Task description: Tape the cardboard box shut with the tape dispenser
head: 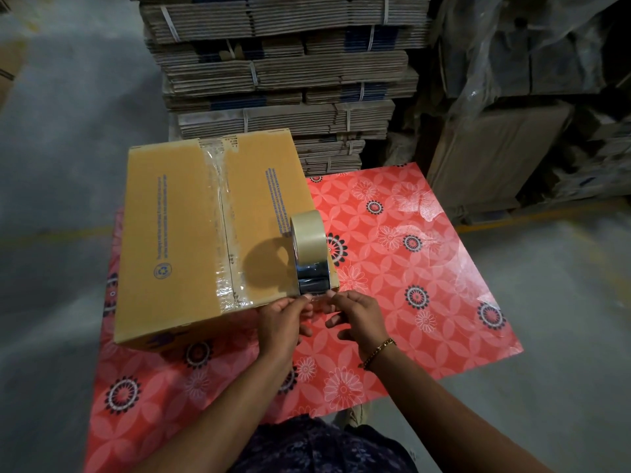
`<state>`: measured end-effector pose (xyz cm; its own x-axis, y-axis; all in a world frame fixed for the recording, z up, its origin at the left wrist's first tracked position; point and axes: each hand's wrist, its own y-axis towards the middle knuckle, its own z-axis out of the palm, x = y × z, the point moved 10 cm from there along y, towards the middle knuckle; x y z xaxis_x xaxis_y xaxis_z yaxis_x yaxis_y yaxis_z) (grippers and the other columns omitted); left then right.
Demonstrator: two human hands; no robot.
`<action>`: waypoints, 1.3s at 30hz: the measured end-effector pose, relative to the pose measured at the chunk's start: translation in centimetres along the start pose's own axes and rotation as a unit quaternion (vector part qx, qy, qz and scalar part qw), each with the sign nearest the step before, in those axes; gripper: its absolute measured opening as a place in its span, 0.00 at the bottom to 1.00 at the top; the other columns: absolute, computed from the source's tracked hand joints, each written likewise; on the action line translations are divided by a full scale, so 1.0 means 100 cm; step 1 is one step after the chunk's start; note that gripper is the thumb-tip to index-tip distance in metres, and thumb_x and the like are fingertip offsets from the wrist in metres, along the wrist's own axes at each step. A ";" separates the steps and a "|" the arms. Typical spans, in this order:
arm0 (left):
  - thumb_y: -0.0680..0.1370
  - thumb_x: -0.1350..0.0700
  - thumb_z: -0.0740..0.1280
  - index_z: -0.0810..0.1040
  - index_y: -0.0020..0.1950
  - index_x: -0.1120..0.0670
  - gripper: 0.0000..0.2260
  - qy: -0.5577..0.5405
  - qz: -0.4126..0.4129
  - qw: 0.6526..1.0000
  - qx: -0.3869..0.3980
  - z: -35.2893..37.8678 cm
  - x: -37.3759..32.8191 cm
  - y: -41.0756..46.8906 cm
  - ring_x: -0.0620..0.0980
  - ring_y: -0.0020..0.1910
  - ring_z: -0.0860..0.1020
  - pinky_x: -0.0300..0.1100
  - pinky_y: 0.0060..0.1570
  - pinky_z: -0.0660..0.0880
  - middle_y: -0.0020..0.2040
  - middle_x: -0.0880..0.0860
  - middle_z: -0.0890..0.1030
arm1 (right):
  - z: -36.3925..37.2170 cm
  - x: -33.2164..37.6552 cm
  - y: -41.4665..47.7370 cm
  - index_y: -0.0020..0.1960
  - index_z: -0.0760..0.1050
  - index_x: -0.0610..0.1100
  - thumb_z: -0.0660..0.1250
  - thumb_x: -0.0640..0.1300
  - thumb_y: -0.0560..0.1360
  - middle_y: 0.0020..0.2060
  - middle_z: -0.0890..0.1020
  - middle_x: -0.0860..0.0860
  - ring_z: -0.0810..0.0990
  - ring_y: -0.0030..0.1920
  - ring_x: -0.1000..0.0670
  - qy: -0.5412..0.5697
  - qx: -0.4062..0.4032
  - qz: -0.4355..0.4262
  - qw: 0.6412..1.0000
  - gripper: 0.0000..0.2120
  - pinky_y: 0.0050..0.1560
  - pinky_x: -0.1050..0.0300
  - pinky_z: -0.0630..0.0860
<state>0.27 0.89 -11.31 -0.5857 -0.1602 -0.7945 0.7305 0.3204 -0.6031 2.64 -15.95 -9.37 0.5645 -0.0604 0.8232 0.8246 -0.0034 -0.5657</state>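
A table covered with a red plastic cloth with flower patterns carries a closed brown cardboard box on its left part, standing directly on the cloth.

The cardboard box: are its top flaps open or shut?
Shut. Both top flaps of the cardboard box lie flat, and clear tape covers their seam.

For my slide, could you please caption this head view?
Both hands pinch clear tape at the dispenser atop a taped brown cardboard box.

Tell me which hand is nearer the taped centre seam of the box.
Left. The left hand sits just right of the seam at the box's near edge; the right hand is farther right, over the red cloth.
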 end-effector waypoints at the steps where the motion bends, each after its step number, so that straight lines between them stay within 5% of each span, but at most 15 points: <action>1: 0.76 0.51 0.72 0.82 0.39 0.57 0.10 0.000 0.002 1.000 0.002 0.000 0.000 0.000 0.48 0.22 0.75 0.38 0.24 0.64 0.32 0.52 0.84 | 0.000 0.000 0.000 0.41 0.80 0.42 0.71 0.43 0.76 0.32 0.84 0.47 0.79 0.27 0.51 0.002 0.002 0.003 1.000 0.06 0.26 0.63 0.68; 13: 0.77 0.55 0.71 0.82 0.45 0.56 0.05 -0.013 0.022 0.996 0.081 0.004 -0.001 -0.003 0.47 0.27 0.78 0.38 0.25 0.71 0.36 0.51 0.86 | -0.003 -0.006 0.003 0.42 0.79 0.40 0.69 0.39 0.76 0.33 0.83 0.43 0.78 0.25 0.51 -0.021 -0.029 -0.005 0.999 0.05 0.23 0.64 0.67; 23: 0.77 0.56 0.72 0.82 0.41 0.56 0.06 -0.007 0.022 0.999 0.039 0.001 -0.001 0.000 0.47 0.23 0.76 0.37 0.22 0.68 0.34 0.50 0.86 | -0.003 -0.011 0.000 0.42 0.80 0.39 0.72 0.42 0.75 0.36 0.84 0.42 0.78 0.24 0.51 0.007 -0.056 -0.007 0.998 0.07 0.23 0.64 0.65; 35: 0.78 0.47 0.70 0.82 0.36 0.53 0.13 0.116 0.117 0.986 0.004 -0.006 -0.017 0.002 0.48 0.19 0.75 0.44 0.31 0.72 0.33 0.51 0.85 | -0.007 0.001 0.005 0.40 0.77 0.42 0.70 0.47 0.77 0.33 0.84 0.43 0.79 0.24 0.52 -0.105 -0.076 -0.084 0.988 0.11 0.21 0.62 0.68; 39: 0.78 0.42 0.68 0.82 0.36 0.51 0.17 0.157 0.136 0.978 0.015 -0.007 -0.016 0.001 0.48 0.18 0.75 0.41 0.27 0.69 0.25 0.52 0.80 | -0.009 0.004 0.006 0.39 0.78 0.43 0.70 0.51 0.77 0.33 0.85 0.45 0.81 0.25 0.51 -0.166 -0.087 -0.107 0.976 0.13 0.26 0.59 0.71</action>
<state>1.01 1.85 -10.09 -0.4445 0.2234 -0.8675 0.8811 0.2839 -0.3783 3.36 -16.85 -9.45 0.3848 0.2867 0.8773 0.9225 -0.1519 -0.3549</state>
